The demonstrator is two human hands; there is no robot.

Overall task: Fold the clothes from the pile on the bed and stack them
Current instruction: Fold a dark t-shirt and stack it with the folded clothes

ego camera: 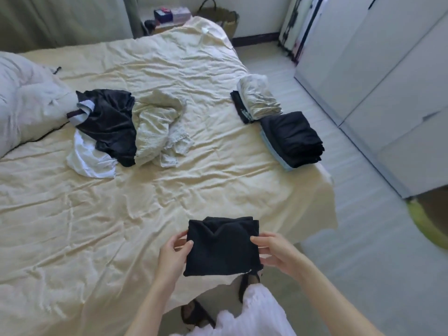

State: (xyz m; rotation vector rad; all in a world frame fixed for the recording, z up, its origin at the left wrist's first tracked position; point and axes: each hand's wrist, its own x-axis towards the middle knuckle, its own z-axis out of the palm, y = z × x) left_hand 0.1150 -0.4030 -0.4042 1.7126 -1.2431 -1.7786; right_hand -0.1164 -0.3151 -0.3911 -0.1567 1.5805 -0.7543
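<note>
We see a folded black knit garment (221, 247) held up over the near right corner of the bed with the wrinkled pale yellow sheet (169, 195). Left hand (173, 254) pinches its left edge, thumb on top and fingers underneath; right hand (274, 253) grips its right edge the same way. The garment's lower right corner hangs past the bed edge, above the floor.

Open room: a wide bare stretch of sheet lies between the hands and everything else on the bed. The loose pile sits mid-left, well apart from the hands: a crumpled black shiny garment (109, 122) lying over a white cloth (89, 161), touching a rumpled cream lace-trimmed garment (157, 127). Folded stacks sit along the right bed edge: a cream folded bundle (260, 98) on a dark folded piece (238, 106), and just beside it a stack of black folded clothes (293, 139) on a light blue folded piece (276, 152), its right side reaching the edge. A pale grey floor (351, 238) runs along the right, bounded by white wardrobe doors (388, 93).

Hard to make out: a white duvet (26, 98) is cut off at the left; the items by the far wall are blurred. The fingers under the garment are hidden. The feet below are partly covered by a white skirt (252, 314).
</note>
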